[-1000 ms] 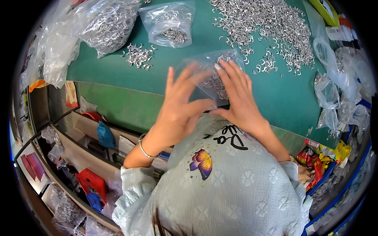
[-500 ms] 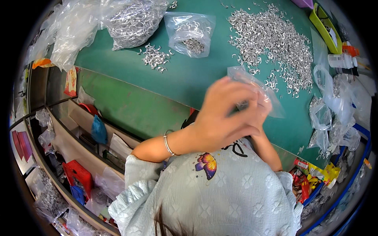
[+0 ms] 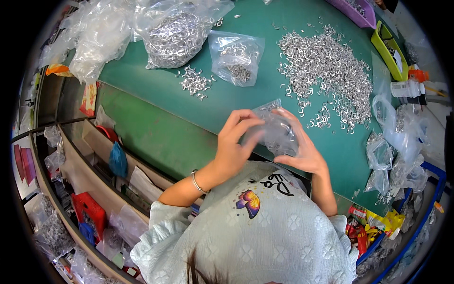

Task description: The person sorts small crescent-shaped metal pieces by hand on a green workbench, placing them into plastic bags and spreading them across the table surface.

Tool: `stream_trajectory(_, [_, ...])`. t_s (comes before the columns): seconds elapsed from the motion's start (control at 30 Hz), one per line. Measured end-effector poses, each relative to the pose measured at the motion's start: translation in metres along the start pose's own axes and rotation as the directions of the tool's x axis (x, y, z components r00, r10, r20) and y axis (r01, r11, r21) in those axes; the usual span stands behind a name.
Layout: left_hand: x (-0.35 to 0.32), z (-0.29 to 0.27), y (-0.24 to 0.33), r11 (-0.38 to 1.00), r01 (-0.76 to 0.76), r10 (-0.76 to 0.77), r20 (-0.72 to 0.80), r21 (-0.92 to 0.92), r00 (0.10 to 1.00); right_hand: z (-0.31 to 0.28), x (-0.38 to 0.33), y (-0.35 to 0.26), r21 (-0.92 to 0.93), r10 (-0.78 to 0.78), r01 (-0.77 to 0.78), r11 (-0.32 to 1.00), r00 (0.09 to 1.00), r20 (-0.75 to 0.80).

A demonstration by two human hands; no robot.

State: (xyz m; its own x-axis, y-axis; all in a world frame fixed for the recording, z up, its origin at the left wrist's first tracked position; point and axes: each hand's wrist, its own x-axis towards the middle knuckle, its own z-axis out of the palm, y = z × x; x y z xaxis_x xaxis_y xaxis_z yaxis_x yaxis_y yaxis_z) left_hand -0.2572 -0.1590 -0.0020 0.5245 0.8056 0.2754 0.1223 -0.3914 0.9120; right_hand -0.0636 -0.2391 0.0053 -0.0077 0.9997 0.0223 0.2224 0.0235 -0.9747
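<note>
Left hand [image 3: 234,142]: half open, fingers bent and partly blurred, tips at the bag's left side; whether they pinch it, I cannot tell.
Right hand [image 3: 306,146]: curved wide round the bag's right side, thumb well apart from the fingers; how firmly it holds is unclear.
Bag [image 3: 278,131]: clear plastic, between the hands, near the surface's front edge; blur hides whether it rests or is lifted.
Handling: thin film likely slips and creases, so one hand should steady the body while the other works the edge with fingertips.
Surface [image 3: 142,78]: green; keeping the bag well over it should catch any spill.
Pile [image 3: 326,71]: loose silvery curved pieces, beyond the right hand; best not brushed by the knuckles.
Small pile [image 3: 195,84]: beyond the left hand, beside the second bag [image 3: 246,57] and near the big bag [image 3: 175,42].
</note>
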Motion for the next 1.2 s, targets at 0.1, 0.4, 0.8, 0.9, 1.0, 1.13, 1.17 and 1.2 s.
stream_trajectory(0.1, [0.001, -0.003, -0.004, 0.986, 0.088, -0.100, -0.084, -0.139, 0.991, -0.032, 0.011, 0.011, -0.069, 0.017, -0.010, 0.998, 0.995, 0.093])
stream_trajectory(0.4, [-0.010, -0.009, -0.007, 0.970, 0.056, -0.072, -0.058, -0.238, 0.996, 0.001, 0.163, 0.032, -0.825, -0.467, 0.427, 0.371, 0.853, 0.232])
stream_trajectory(0.8, [0.025, -0.059, -0.039, 0.996, 0.092, -0.094, -0.104, -0.023, 0.990, -0.018, 0.163, 0.028, -0.145, -0.254, 0.230, 0.962, 0.949, -0.186])
stream_trajectory(0.9, [0.079, -0.047, -0.023, 0.982, -0.139, 0.150, -0.081, 0.129, 0.985, -0.024, 0.151, 0.034, 0.026, -0.198, 0.207, 0.978, 0.960, -0.197])
stream_trajectory(1.0, [0.109, -0.032, -0.037, 0.955, -0.241, 0.214, 0.161, 0.173, 0.963, -0.019, 0.145, 0.032, 0.005, -0.247, 0.252, 0.968, 0.955, -0.164])
stream_trajectory(1.13, [0.130, -0.023, -0.052, 0.865, -0.180, 0.026, 0.317, 0.467, 0.948, -0.020, 0.133, 0.018, -0.054, -0.214, 0.211, 0.976, 0.975, -0.054])
stream_trajectory(1.17, [0.132, -0.020, -0.053, 0.840, -0.203, 0.028, 0.334, 0.504, 0.942, -0.016, 0.129, 0.013, 0.083, -0.157, 0.164, 0.983, 0.984, -0.081])
stream_trajectory(1.2, [0.131, -0.016, -0.054, 0.812, -0.224, 0.026, 0.350, 0.540, 0.936, -0.012, 0.130, 0.015, 0.031, -0.116, 0.122, 0.992, 0.981, -0.157])
